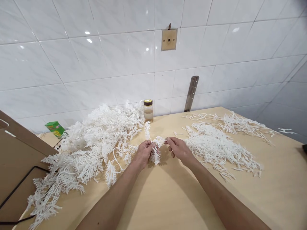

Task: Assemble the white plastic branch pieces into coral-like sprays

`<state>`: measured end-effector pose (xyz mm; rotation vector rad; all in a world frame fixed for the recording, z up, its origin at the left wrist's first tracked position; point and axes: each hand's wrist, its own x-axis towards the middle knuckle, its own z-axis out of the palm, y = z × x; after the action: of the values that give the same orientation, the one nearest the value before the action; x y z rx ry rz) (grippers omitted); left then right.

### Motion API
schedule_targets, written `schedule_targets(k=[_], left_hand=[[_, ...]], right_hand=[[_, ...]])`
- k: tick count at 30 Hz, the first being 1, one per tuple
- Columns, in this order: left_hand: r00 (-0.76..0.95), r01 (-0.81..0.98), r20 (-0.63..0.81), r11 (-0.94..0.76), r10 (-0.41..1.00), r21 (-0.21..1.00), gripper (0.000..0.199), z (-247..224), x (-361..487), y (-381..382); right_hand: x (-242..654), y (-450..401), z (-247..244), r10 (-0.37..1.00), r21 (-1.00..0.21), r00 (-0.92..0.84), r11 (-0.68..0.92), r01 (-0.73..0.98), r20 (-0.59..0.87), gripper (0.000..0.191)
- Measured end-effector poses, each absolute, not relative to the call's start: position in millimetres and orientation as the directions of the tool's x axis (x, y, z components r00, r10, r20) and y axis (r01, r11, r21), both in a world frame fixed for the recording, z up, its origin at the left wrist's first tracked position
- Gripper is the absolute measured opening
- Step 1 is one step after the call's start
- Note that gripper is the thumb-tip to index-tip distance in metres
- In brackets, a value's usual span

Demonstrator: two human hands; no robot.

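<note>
Between my two hands is a white artificial foliage sprig (155,155), feathery and branched. My left hand (143,153) is closed around its stem, fingers wrapped. With thumb and fingertips, my right hand (177,147) pinches the tip of one side branch. A large heap of white feathery branches (103,134) lies on the left, close to my left hand. Just right of my right hand is a flat pile of small white leafy pieces (216,147). Behind that pile lie several bare white stems (240,124).
A jar with a dark lid (148,111) stands by the wall. A metal strip (191,94) leans upright on the tiles. A green box (55,128), a cardboard box (21,163) and a black frame (19,191) are at the left. The wooden table (163,198) ends at the right.
</note>
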<state>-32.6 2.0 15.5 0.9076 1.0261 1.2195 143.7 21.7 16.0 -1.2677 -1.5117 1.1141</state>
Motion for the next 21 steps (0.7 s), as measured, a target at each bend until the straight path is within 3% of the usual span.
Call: schedule_targets(k=[3, 8, 14, 21], left_hand=[[0.068, -0.290, -0.112, 0.127, 0.991, 0.948, 0.044, 13.5, -32.5, 1.9], [0.095, -0.237, -0.101, 0.121, 0.990, 0.964, 0.043, 13.1, -33.5, 2.4], [0.124, -0.191, -0.123, 0.145, 0.985, 0.971, 0.037, 16.1, -35.0, 0.8], [0.050, -0.333, -0.115, 0.125, 0.992, 0.935, 0.034, 9.8, -34.9, 5.7]], right_hand=[[141.8, 22.1, 14.7, 0.975, -0.994, -0.222, 0.031, 0.100, 0.008, 0.048], [139.3, 19.4, 17.4, 0.974, -0.999, -0.227, 0.009, 0.038, 0.001, 0.046], [140.8, 22.0, 14.6, 0.983, -0.994, -0.182, 0.051, 0.094, 0.034, 0.042], [137.2, 18.5, 18.3, 0.983, -0.972, -0.154, 0.127, 0.200, 0.097, 0.031]])
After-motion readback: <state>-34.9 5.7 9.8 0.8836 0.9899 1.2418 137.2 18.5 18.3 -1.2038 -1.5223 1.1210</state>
